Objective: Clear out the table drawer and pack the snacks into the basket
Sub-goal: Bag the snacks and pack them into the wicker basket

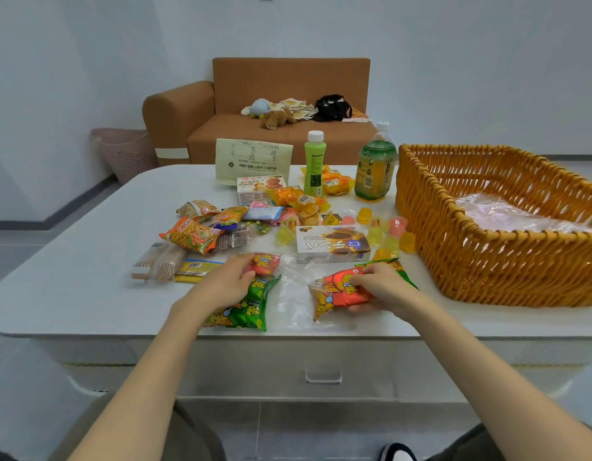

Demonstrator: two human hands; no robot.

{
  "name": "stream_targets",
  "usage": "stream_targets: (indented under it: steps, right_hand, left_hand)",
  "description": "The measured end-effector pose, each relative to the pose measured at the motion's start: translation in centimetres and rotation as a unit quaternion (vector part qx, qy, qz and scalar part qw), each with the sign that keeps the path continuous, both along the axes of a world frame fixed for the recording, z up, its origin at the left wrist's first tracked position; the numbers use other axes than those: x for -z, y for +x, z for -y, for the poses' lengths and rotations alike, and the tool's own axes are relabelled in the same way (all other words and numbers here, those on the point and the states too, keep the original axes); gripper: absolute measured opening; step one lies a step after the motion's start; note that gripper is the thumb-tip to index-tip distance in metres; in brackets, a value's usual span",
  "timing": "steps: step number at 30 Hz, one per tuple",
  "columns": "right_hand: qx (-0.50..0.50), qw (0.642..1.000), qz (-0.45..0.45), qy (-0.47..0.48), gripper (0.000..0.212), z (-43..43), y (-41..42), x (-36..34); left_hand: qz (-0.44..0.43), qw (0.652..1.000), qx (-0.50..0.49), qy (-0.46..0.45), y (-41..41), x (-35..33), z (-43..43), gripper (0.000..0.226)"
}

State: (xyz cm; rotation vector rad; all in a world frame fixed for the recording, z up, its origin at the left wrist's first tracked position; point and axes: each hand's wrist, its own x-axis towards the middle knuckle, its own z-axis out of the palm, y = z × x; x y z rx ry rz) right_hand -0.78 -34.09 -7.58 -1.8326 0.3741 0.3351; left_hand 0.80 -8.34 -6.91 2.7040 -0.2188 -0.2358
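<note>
At the worktop's (pixel 88 277) near edge, around 6 o'clock, our left hand (pixel 226 282) pinches a small red plastic snack packet (pixel 266 262) and our right hand (pixel 383 287) grips a red-orange crinkled snack bag (pixel 341 292); the woven orange wicker basket (pixel 487 271) stands at 3 o'clock.

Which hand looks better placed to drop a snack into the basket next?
The right hand. It grips a red snack packet and lies nearer the wicker basket, at the table's right. The left hand is on other packets, farther away.
</note>
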Motion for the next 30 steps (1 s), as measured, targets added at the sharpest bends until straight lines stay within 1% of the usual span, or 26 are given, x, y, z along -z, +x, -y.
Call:
stream_targets:
  steps: [2, 3, 5, 7, 9, 11, 14, 16, 18, 19, 24, 25, 27, 30]
  right_hand:
    - [0.004, 0.995, -0.022, 0.093, 0.001, -0.5, 0.3, 0.1]
    - [0.001, 0.992, -0.026, 0.127, 0.003, -0.8, 0.4, 0.2]
    - [-0.024, 0.986, -0.027, 0.164, 0.011, -1.4, 0.5, 0.5]
    - [-0.066, 0.985, -0.02, 0.156, 0.015, -2.1, 0.5, 0.8]
    - [-0.091, 0.987, -0.025, 0.129, 0.013, -2.7, 0.7, 1.2]
    - [-0.105, 0.987, -0.041, 0.112, 0.012, -2.8, 1.0, 1.2]
    - [-0.117, 0.986, -0.066, 0.101, 0.009, -2.3, 1.3, 0.7]
    - [-0.131, 0.985, -0.083, 0.071, 0.009, -2.0, 1.3, 0.3]
    - [-0.149, 0.983, -0.096, 0.04, 0.016, -2.2, 1.1, 0.2]
    - [-0.149, 0.983, -0.099, 0.031, 0.018, -2.4, 1.0, 0.3]
    - [-0.116, 0.99, -0.078, -0.011, 0.011, -1.8, 1.2, -0.1]
    - [-0.118, 0.99, -0.074, -0.022, 0.014, -1.6, 1.2, -0.2]
    - [-0.143, 0.987, -0.073, -0.023, 0.021, -1.7, 1.0, 0.0]
    - [-0.175, 0.982, -0.071, 0.02, 0.013, -2.5, 0.7, 0.9]
  left_hand:
    - [-0.011, 1.0, -0.005, -0.01, 0.1, -0.1, -0.5, 0.048]
    - [-0.013, 1.0, -0.007, -0.013, 0.1, -0.1, -0.7, 0.048]
    - [-0.018, 1.0, -0.008, -0.018, 0.2, -0.3, -1.2, 0.049]
    - [-0.028, 0.999, -0.006, -0.025, 0.2, -0.3, -1.5, 0.05]
    - [-0.03, 0.999, -0.001, -0.023, 0.1, -0.3, -1.7, 0.051]
    - [-0.026, 0.999, 0.006, -0.018, 0.1, -0.3, -1.8, 0.051]
    - [-0.034, 0.999, 0.008, -0.035, 0.0, -0.3, -2.0, 0.051]
    - [-0.049, 0.998, 0.009, -0.041, 0.0, -0.4, -2.0, 0.052]
    - [-0.068, 0.997, 0.01, -0.041, 0.0, -0.4, -1.9, 0.053]
    - [-0.072, 0.996, 0.007, -0.045, 0.0, -0.4, -1.8, 0.054]
    - [-0.088, 0.994, 0.002, -0.062, -0.1, -0.6, -1.6, 0.053]
    - [-0.093, 0.993, -0.003, -0.068, -0.1, -0.6, -1.6, 0.053]
    - [-0.105, 0.99, -0.016, -0.093, 0.0, -0.6, -1.6, 0.053]
    - [-0.107, 0.986, -0.037, -0.122, 0.1, -0.3, -1.5, 0.055]
